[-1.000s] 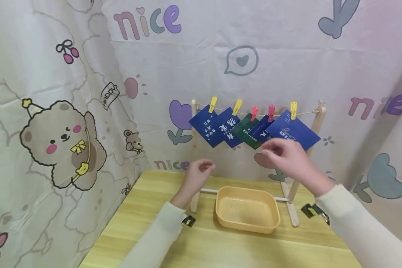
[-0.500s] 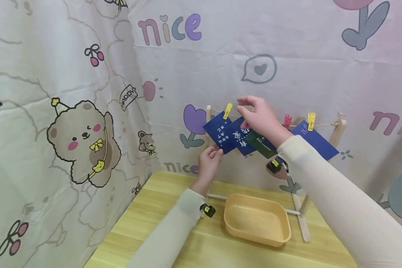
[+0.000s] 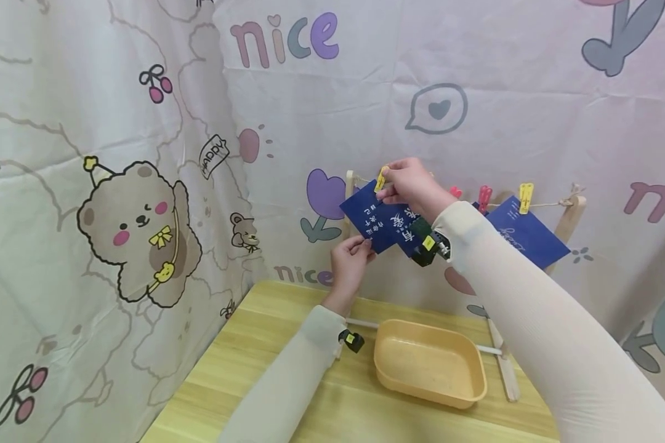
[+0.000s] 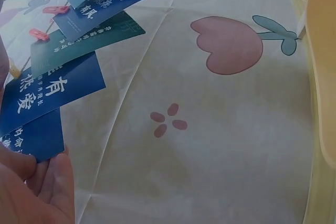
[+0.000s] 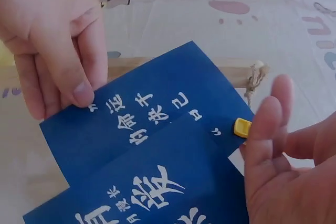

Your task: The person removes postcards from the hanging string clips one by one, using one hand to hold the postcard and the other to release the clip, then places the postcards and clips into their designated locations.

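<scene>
Blue and green cards with white writing hang from a string by small clothespins. My left hand point(image 3: 350, 267) pinches the lower corner of the leftmost blue card point(image 3: 359, 206) between thumb and fingers. At that card's top corner, my right hand point(image 3: 415, 184) grips a yellow clothespin point(image 3: 381, 179) with thumb and fingertips. The right wrist view shows the same yellow clothespin point(image 5: 242, 127) at the card's edge. A second blue card point(image 5: 157, 182) overlaps the first. In the left wrist view, a green card point(image 4: 86, 43) hangs further along. My right forearm hides part of the row in the head view.
The string runs between the posts of a wooden stand point(image 3: 569, 224). A yellow plastic basin point(image 3: 429, 394) sits on the wood-grain table point(image 3: 288, 307) below the cards. Another yellow clothespin point(image 3: 526, 198) holds the rightmost blue card point(image 3: 529, 234). A printed cloth point(image 3: 332, 111) hangs behind.
My left hand has risen from beside the stand and taken hold of the leftmost card's lower corner. My right hand has crossed leftward from the right-hand cards onto the leftmost yellow clothespin.
</scene>
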{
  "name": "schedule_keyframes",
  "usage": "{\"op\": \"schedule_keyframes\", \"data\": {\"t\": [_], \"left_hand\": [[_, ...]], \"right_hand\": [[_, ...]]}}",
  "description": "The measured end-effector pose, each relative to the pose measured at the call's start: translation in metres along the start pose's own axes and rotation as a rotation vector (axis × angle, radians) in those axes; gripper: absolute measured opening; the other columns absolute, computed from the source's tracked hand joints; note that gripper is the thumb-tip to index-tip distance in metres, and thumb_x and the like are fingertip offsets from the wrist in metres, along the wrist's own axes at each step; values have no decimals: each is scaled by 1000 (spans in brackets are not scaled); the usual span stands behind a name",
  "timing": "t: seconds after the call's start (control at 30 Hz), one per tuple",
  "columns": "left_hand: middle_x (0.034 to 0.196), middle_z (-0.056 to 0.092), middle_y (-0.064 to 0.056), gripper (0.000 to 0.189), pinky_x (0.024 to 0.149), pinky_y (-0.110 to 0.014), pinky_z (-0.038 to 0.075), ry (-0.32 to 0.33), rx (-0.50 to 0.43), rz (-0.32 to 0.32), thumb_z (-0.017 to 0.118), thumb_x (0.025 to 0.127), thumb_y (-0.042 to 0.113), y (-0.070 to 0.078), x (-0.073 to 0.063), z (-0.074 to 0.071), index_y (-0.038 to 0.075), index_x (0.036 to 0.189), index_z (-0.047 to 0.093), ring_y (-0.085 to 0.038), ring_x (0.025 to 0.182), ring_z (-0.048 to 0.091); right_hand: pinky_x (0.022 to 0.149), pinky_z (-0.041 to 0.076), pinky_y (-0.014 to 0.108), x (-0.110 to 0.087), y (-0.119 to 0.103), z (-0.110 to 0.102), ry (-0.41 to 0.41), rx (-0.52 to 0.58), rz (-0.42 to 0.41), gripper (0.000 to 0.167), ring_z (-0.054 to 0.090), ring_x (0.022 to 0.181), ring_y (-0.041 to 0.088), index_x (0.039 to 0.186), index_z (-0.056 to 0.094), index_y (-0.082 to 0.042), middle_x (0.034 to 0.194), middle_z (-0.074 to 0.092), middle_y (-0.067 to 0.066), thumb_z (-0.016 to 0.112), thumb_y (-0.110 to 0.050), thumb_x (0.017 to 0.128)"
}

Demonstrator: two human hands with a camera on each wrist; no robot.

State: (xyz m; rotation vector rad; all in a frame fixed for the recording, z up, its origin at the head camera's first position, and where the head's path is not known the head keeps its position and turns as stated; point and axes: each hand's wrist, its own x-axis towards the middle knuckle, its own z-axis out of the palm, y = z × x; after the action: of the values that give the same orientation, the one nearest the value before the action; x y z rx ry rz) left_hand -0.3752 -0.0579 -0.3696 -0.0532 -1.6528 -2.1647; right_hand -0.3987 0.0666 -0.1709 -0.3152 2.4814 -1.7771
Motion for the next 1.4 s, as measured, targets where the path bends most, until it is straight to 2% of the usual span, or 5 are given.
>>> {"op": "schedule_keyframes", "data": {"t": [0.3,0.6,0.8,1.1,1.4], "left_hand": [[105,82,-23,16,79,-32,69,46,17,31,73,102,2,3,-3,0,-4,115,81,-18,82,79],[106,81,-27,17,79,-34,69,45,0,34,72,102,0,2,-12,-7,-8,116,79,-18,80,80],[105,81,-26,18,79,-31,68,48,-1,33,72,102,1,1,-26,-27,-8,117,78,-13,77,77],[100,80,-27,15,66,-23,66,25,125,121,73,100,-1,-5,-57,-71,-10,112,78,-11,66,73],[94,78,-25,11,61,-23,63,-244,248,76,71,97,-6,-38,-106,-103,-11,106,77,-11,65,69]], "right_hand": [[54,47,16,-4,6,1,57,143,-131,38,51,51,4,148,56,6,143,67,24,47,-14,117],[45,43,17,-10,5,4,235,233,-324,33,46,46,5,142,64,3,141,71,22,53,-12,114],[44,46,20,-41,15,6,218,228,-483,32,48,46,10,142,64,-5,140,74,11,58,-17,114],[45,55,29,-119,85,0,168,86,-621,39,57,51,18,149,63,-10,139,75,12,64,-12,110],[51,59,31,-182,181,-1,186,62,-519,38,62,54,22,149,63,-9,130,78,12,63,-9,111]]}}
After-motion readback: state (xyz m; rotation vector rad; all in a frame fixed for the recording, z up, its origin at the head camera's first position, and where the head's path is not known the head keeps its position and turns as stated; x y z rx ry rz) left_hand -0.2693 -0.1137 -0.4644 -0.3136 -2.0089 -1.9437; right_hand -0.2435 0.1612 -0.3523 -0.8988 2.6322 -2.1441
